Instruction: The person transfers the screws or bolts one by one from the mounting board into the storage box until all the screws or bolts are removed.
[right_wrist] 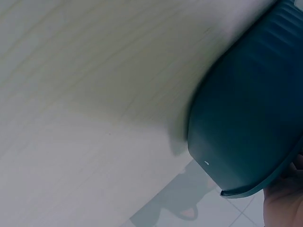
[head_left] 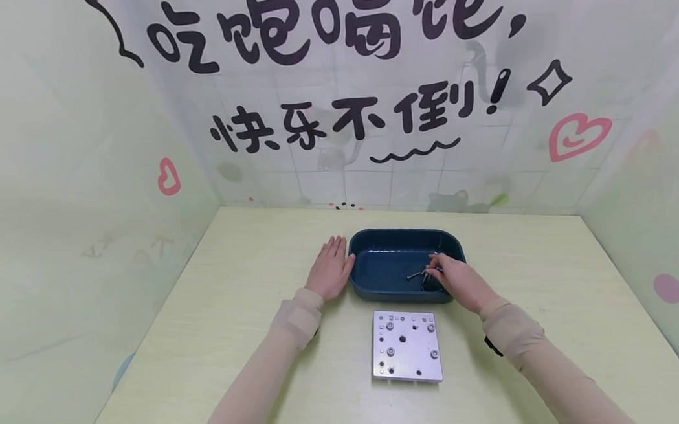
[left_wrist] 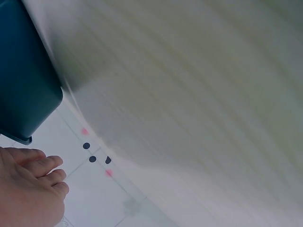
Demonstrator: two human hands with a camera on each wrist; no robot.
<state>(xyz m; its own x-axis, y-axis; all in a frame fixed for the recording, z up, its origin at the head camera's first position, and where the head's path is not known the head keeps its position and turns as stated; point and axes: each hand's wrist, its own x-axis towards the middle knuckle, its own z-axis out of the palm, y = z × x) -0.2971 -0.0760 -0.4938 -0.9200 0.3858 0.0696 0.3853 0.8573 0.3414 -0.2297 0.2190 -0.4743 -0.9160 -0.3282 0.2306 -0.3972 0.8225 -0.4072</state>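
Note:
A dark teal basin [head_left: 388, 296] stands on the table, with a few metal screws [head_left: 415, 275] at the right end of its floor. My right hand [head_left: 459, 281] reaches over the right rim, its thumb and fingers curled together and pinching a screw among them. In the right wrist view the basin's outer wall [right_wrist: 246, 118] hides most of that hand. My left hand [head_left: 328, 269] lies with straight fingers along the basin's left end, thumb at the rim. Nearer to me lies a silver metal plate [head_left: 409, 357] with several holes and several socket-head screws [head_left: 390, 325] standing in it.
A pale wood-patterned table [head_left: 250, 276] carries everything. A light backdrop wall [head_left: 291, 182] with black lettering rises behind it, and side panels [head_left: 656, 231] border it left and right. The plate sits between my forearms, just in front of the basin.

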